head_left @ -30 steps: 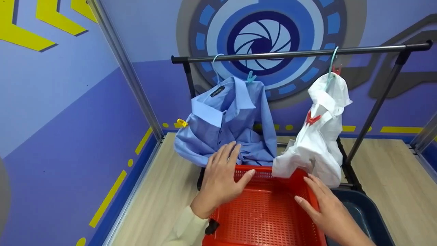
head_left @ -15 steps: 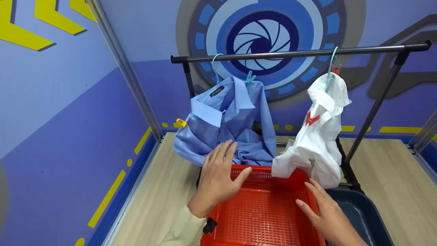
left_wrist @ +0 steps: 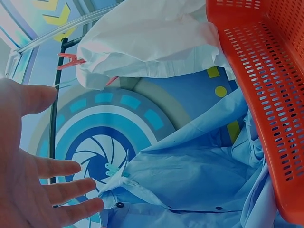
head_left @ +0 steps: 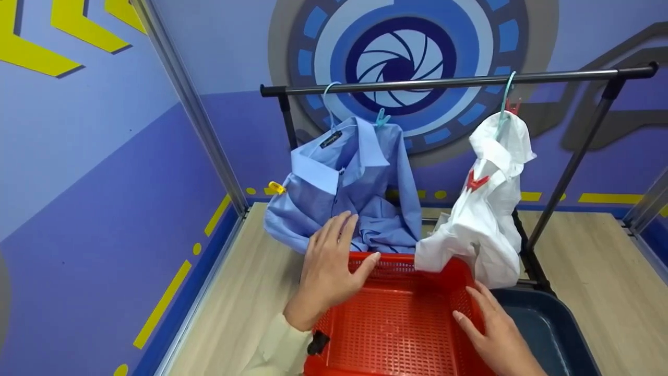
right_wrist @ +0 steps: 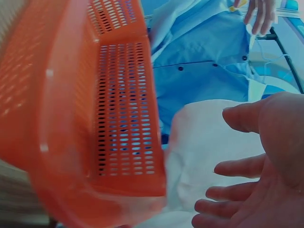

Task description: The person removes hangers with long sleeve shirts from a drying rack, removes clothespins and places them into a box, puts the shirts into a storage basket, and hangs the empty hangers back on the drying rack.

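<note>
A red perforated plastic basket (head_left: 396,334) stands in front of a clothes rack, with no contents showing inside. My left hand (head_left: 324,266), fingers spread and straight, hovers over the basket's left back corner; the left wrist view shows its palm holding nothing. At the basket's right side is my right hand (head_left: 496,331), fingers extended, also bare in the right wrist view. Behind them a blue collared shirt (head_left: 308,209) hangs on a hanger, with a yellow clothespin (head_left: 277,187) and a teal clothespin (head_left: 382,118). A white garment (head_left: 485,230) with red clothespins (head_left: 477,181) droops over the basket's back right corner.
The black rack bar (head_left: 417,83) runs across the back, on black legs. To the right of the basket lies a dark tray (head_left: 548,326), partly under my right arm. A patterned wall (head_left: 94,198) bounds the left side. Wooden flooring (head_left: 616,277) shows at both sides.
My left hand has drifted slightly left. My right hand has shifted a little toward me along the basket's right side. The hanging clothes have stayed in place.
</note>
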`<state>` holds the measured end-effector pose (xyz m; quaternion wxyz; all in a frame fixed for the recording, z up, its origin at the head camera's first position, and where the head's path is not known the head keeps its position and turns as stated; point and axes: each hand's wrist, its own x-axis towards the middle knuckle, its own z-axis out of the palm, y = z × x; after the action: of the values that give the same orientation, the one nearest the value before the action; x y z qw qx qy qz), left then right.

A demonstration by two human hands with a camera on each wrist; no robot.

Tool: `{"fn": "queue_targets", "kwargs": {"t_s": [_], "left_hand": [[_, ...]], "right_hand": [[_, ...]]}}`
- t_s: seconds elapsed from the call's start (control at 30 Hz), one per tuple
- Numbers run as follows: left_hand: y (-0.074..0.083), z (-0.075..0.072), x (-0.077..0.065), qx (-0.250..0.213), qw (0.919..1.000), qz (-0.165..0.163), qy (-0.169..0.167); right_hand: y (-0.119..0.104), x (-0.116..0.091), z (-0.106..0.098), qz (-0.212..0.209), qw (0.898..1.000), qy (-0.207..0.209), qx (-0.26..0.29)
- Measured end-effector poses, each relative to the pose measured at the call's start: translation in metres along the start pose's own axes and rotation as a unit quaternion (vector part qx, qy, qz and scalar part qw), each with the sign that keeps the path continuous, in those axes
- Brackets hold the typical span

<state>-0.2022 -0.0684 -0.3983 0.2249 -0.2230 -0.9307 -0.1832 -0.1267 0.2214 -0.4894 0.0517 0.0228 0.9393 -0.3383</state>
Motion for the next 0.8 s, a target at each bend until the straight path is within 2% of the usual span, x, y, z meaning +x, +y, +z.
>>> {"fn": "queue_targets", "kwargs": {"t_s": [0.2,0.5,0.8], "left_hand": [[-0.001,-0.002,0.001,-0.003,1.0000,-0.005,0.005],[-0.005,-0.005,0.002,-0.005,0.9999,-0.010,0.005],[-0.007,-0.007,0.003,-0.010,0.9998,-0.012,0.015]], "right_hand": [[0.008,0.003,0.009,0.011,1.000,0.005,0.002],[0.021,0.003,0.022,-0.005,0.999,0.046,-0.001],[0.031,0.007,0.031,0.028,0.999,0.015,0.015]]}}
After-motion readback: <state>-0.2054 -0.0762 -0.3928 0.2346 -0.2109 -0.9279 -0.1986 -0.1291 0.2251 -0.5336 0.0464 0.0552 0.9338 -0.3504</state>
